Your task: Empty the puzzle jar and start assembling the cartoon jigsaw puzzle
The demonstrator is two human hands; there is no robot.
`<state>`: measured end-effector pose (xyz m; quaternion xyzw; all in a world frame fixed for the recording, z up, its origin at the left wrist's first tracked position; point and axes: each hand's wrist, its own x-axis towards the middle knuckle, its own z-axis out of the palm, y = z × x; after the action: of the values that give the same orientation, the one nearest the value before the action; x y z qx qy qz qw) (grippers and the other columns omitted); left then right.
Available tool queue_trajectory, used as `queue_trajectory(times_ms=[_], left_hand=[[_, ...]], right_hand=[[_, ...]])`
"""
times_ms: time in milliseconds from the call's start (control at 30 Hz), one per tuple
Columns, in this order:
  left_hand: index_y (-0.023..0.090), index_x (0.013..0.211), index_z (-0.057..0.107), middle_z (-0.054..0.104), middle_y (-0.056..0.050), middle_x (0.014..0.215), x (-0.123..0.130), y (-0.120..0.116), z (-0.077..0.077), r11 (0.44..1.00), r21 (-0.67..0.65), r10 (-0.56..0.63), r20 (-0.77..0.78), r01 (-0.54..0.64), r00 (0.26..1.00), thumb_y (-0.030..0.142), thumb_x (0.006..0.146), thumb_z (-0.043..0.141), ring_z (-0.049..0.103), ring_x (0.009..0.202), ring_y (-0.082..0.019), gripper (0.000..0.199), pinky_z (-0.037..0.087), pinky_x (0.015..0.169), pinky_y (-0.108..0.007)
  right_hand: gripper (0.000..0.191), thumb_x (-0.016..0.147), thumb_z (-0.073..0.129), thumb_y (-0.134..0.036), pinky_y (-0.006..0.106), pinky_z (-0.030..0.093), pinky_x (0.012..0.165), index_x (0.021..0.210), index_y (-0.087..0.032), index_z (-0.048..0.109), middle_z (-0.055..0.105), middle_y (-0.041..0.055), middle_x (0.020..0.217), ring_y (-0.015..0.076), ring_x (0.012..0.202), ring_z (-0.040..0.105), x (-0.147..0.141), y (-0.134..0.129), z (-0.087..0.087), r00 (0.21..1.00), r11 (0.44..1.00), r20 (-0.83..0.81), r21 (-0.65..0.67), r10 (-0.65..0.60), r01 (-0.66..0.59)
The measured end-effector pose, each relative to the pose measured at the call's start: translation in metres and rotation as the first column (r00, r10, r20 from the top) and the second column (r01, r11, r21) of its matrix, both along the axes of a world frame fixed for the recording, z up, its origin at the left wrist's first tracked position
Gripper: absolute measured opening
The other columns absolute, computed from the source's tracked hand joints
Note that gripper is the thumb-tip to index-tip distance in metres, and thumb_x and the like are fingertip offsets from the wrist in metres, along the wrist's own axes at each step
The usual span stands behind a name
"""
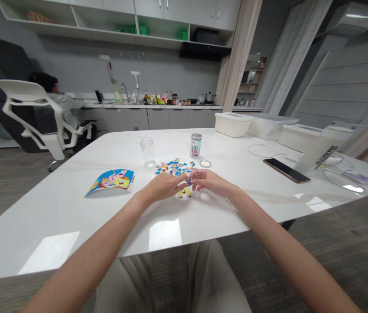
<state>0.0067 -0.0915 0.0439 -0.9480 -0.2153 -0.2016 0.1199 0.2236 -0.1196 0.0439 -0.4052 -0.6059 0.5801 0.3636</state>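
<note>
My left hand [162, 187] and my right hand [210, 180] meet over the white table, fingertips almost touching. A small blue puzzle piece [189, 181] shows between them, and the fingers of both hands close on it. Just below, a few joined yellow puzzle pieces [184, 193] lie on the table. Beyond my hands spreads a pile of loose puzzle pieces [174, 166], mostly blue, partly hidden by my fingers. To the left lies a curled picture sheet [114, 180] with a yellow cartoon figure on blue.
A clear jar [147, 153], a labelled can [196, 146] and a round lid [205, 164] stand behind the pieces. On the right are a phone [286, 170], cables and white bins [234, 124]. A person [64, 104] sits in a white chair [24, 89] at the far left.
</note>
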Motion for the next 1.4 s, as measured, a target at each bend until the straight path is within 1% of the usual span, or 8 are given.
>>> queue_trajectory(times_ms=[100,233,467,667,833,967,1100,1400], left_hand=[[0.019,0.100,0.060,0.060,0.001,0.054,-0.0006,0.0006,-0.0004,0.999,0.024,-0.024,0.001,0.024,1.000,0.038,0.101,0.032,0.055,0.045,-0.013,0.034,0.035,0.047,-0.020],[0.019,0.100,0.061,0.061,0.001,0.054,-0.0008,0.0003,-0.0004,0.999,0.046,-0.008,-0.021,0.009,1.000,0.037,0.101,0.034,0.056,0.047,-0.013,0.032,0.034,0.047,-0.020],[0.019,0.103,0.059,0.060,0.001,0.053,0.0001,-0.0001,-0.0014,1.000,0.028,0.012,0.001,-0.012,1.000,0.037,0.100,0.034,0.056,0.046,-0.013,0.031,0.037,0.047,-0.020],[0.018,0.102,0.059,0.059,0.001,0.052,-0.0001,-0.0003,-0.0009,0.999,0.037,0.025,-0.011,-0.025,1.000,0.039,0.100,0.032,0.056,0.046,-0.014,0.034,0.038,0.046,-0.021],[0.018,0.102,0.059,0.059,0.001,0.052,0.0003,-0.0013,0.0000,0.999,0.037,0.021,-0.001,-0.021,1.000,0.039,0.100,0.033,0.055,0.045,-0.014,0.033,0.037,0.046,-0.021],[0.018,0.101,0.059,0.057,0.001,0.051,0.0002,-0.0021,0.0004,0.998,0.052,0.017,0.004,-0.017,1.000,0.037,0.100,0.033,0.055,0.045,-0.014,0.032,0.034,0.044,-0.021],[0.018,0.102,0.059,0.057,0.001,0.051,-0.0002,-0.0016,0.0005,0.999,0.047,0.021,0.012,-0.021,1.000,0.036,0.100,0.033,0.055,0.045,-0.014,0.032,0.034,0.044,-0.021],[0.019,0.102,0.060,0.058,0.002,0.051,0.0003,-0.0013,0.0006,0.999,0.047,0.013,0.024,-0.014,1.000,0.038,0.099,0.035,0.055,0.045,-0.014,0.031,0.036,0.045,-0.022]], right_hand=[[0.032,0.069,0.080,-0.035,0.022,0.045,0.056,0.090,-0.018,0.063,0.065,-0.0001,0.072,0.0113,0.065,0.063,0.0011,0.0013,-0.0023,1.000,1.000,0.012,0.004,0.000,0.000],[0.032,0.070,0.079,-0.035,0.022,0.046,0.056,0.090,-0.018,0.063,0.064,-0.0004,0.069,0.0111,0.064,0.062,0.0023,0.0028,-0.0049,1.000,1.000,0.018,0.018,0.005,-0.005],[0.032,0.069,0.080,-0.036,0.021,0.045,0.056,0.088,-0.018,0.062,0.065,0.0004,0.073,0.0101,0.063,0.061,0.0009,0.0009,-0.0025,1.000,0.999,0.002,0.053,-0.010,0.010],[0.031,0.069,0.079,-0.033,0.022,0.046,0.058,0.092,-0.019,0.064,0.066,0.0012,0.080,0.0115,0.071,0.063,0.0020,0.0012,-0.0024,0.998,0.998,-0.046,0.051,0.039,-0.037],[0.028,0.070,0.077,-0.030,0.022,0.045,0.060,0.092,-0.018,0.065,0.065,0.0007,0.078,0.0122,0.073,0.063,0.0027,0.0010,-0.0014,0.997,0.999,-0.063,0.041,0.037,-0.035],[0.026,0.068,0.077,-0.027,0.022,0.044,0.061,0.090,-0.018,0.067,0.065,0.0009,0.078,0.0123,0.075,0.062,0.0035,0.0015,-0.0007,0.998,0.997,-0.059,0.071,0.037,-0.033],[0.023,0.068,0.076,-0.027,0.022,0.044,0.061,0.088,-0.018,0.067,0.065,0.0011,0.076,0.0124,0.074,0.062,0.0029,0.0015,-0.0007,0.998,0.997,-0.054,0.071,0.020,-0.016],[0.028,0.066,0.080,-0.029,0.021,0.044,0.059,0.089,-0.017,0.068,0.065,0.0006,0.077,0.0111,0.072,0.061,0.0014,0.0011,0.0006,0.997,0.999,-0.068,0.026,-0.037,0.039]])
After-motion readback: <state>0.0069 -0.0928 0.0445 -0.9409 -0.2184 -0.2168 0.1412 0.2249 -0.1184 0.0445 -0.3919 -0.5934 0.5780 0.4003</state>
